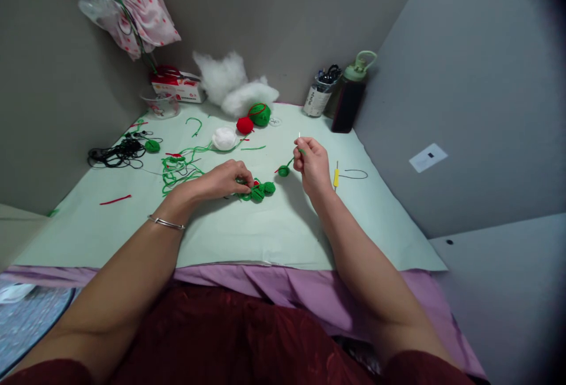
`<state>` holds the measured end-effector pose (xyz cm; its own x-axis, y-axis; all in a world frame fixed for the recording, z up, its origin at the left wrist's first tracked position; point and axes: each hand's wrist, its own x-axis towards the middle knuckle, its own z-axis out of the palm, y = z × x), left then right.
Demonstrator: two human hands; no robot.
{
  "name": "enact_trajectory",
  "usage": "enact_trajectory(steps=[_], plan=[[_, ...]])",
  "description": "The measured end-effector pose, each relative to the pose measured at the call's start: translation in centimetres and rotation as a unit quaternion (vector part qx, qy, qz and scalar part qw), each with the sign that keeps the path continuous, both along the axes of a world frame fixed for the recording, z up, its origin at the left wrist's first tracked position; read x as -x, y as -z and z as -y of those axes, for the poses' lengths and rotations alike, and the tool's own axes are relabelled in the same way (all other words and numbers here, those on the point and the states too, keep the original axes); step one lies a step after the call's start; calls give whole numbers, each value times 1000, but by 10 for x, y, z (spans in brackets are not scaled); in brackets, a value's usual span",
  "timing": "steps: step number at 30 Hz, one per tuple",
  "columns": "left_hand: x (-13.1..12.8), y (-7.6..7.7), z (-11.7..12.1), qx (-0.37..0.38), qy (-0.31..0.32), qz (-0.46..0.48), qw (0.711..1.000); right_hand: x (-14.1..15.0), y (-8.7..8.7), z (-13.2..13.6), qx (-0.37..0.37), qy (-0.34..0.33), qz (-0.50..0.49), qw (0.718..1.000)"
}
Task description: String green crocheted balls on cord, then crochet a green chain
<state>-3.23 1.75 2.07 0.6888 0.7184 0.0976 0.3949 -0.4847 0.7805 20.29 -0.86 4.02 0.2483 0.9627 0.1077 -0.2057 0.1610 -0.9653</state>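
Observation:
My left hand (230, 177) rests low over the table with its fingers closed on a cluster of small green crocheted balls (257, 193); the exact grip is partly hidden. A bit of red shows at its fingertips. To the right, my right hand (313, 162) is raised and pinches a thin needle (299, 135), whose tip sticks up above the fingers. Green yarn runs down from this hand to a single small green crocheted ball (283, 171) with a red strand beside it. A yellow-handled crochet hook (336, 177) lies right of my right hand.
Loose green yarn (170, 175) and a black cord bundle (119, 152) lie at left. Farther back are white (224, 138), red (244, 125) and green yarn balls (260, 115), and white stuffing (234, 81). A bottle (349, 99) and pen cup (317, 99) stand back right.

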Motion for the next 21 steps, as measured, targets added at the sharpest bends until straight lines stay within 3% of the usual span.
enact_trajectory(steps=[4,9,16,21], plan=[[-2,-13,8,75,-32,91,993,0,1,1,8,-5,35,999],[-4,-26,16,179,-67,199,961,1,2,3,-6,-59,77,995],[-15,-17,14,260,-104,308,909,12,2,9,-22,-145,136,980],[-25,-10,18,272,-114,327,898,15,0,12,-40,-174,141,974]])
